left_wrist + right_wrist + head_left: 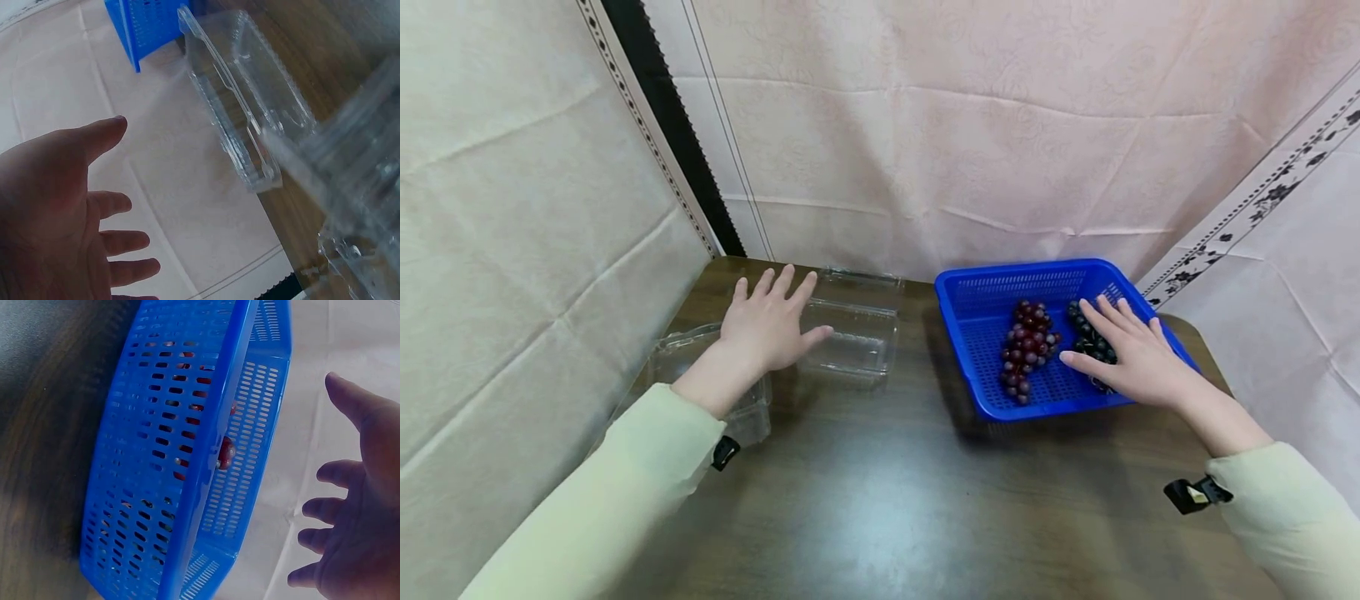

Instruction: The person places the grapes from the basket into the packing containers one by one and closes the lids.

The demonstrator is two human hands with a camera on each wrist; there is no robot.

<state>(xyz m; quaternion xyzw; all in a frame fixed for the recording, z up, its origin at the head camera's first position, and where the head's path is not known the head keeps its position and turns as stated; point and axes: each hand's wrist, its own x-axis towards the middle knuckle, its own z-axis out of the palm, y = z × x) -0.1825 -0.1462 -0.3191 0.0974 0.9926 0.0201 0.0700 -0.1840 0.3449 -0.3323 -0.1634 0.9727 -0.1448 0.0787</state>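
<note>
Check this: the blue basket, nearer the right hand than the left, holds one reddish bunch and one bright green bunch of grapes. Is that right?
Not quite: the second bunch is nearly black, not green, as the head view shows. The blue basket, nearer the right hand, also holds the reddish bunch.

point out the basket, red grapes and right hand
basket [1026,286]: head view, its far side wall
red grapes [1029,342]: head view, middle of the bunch
right hand [1138,357]: head view, back of the hand
</note>
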